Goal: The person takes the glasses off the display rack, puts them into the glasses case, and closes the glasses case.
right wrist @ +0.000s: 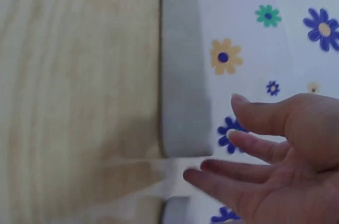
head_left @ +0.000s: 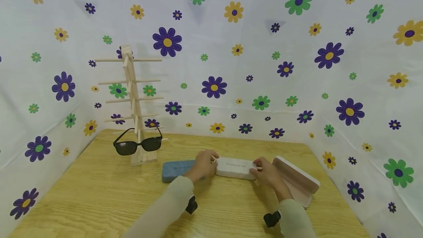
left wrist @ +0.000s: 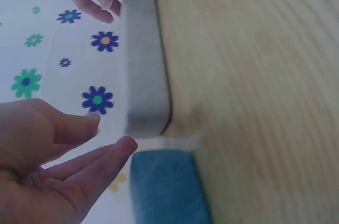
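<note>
A closed white glasses case (head_left: 235,168) lies on the table between the two hands. By its left end is the left hand (head_left: 204,163), with thumb and fingers apart and nothing between them in the left wrist view. At the right end, the right hand (head_left: 267,173) has its fingers spread, and the right wrist view shows a gap between thumb and fingers. Partly covered by the left hand, a blue glasses case (head_left: 172,172) lies just left of the white one. An opened white case with a brownish-pink lining (head_left: 294,179) sits beyond the right hand.
A wooden display rack (head_left: 132,94) with several pegs stands at the back left of the wooden table (head_left: 99,201). Black sunglasses (head_left: 152,143) hang low on it. Flower-printed white cloth (head_left: 185,72) encloses the back and sides.
</note>
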The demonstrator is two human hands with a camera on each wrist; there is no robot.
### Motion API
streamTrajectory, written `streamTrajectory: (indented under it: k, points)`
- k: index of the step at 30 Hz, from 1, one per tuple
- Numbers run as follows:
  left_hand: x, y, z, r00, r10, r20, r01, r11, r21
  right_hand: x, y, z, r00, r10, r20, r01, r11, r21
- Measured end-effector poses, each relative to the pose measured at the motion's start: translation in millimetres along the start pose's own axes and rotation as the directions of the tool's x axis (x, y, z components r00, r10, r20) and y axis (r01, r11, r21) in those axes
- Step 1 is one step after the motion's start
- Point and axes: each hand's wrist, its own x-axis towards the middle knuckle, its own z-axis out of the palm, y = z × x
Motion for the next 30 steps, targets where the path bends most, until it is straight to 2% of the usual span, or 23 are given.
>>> streamTrajectory:
  k: [5,9,14,17,20,23,27,30]
  points:
    - [-9.1,5.6,-31.5,0.999,0.037,0.001,-0.037,0.999,-0.016,3.2,-24,-3,0.998,-0.058,-0.023,0.057,0.998,-0.026]
    - [-21.8,14.9,-65.3,0.998,0.051,-0.022,-0.052,0.998,-0.035,9.7,-50,0,0.989,-0.140,-0.048,0.143,0.987,0.069]
    - [-44.1,26.1,-113.9,0.996,0.080,-0.033,-0.080,0.997,-0.008,14.9,-86,7,0.968,-0.247,-0.038,0.249,0.948,0.199]
    - [-58.7,25.6,-143.4,0.993,0.103,-0.051,-0.101,0.994,0.032,17.7,-107,12,0.957,-0.289,-0.030,0.287,0.924,0.251]
    - [-71.5,16.4,-170.3,0.987,0.121,-0.103,-0.114,0.991,0.071,22.7,-124,20,0.946,-0.322,-0.040,0.320,0.903,0.288]
    - [-84.8,2.0,-194.8,0.979,0.120,-0.165,-0.103,0.989,0.110,29.2,-140,31,0.941,-0.337,-0.033,0.329,0.886,0.327]
    - [-102.7,-18.4,-223.0,0.970,0.076,-0.233,-0.039,0.987,0.158,38.4,-159,51,0.945,-0.328,0.004,0.302,0.874,0.382]
    - [-113.6,-27.1,-238.8,0.957,0.058,-0.283,-0.001,0.980,0.200,44.1,-170,64,0.945,-0.326,0.028,0.285,0.862,0.418]
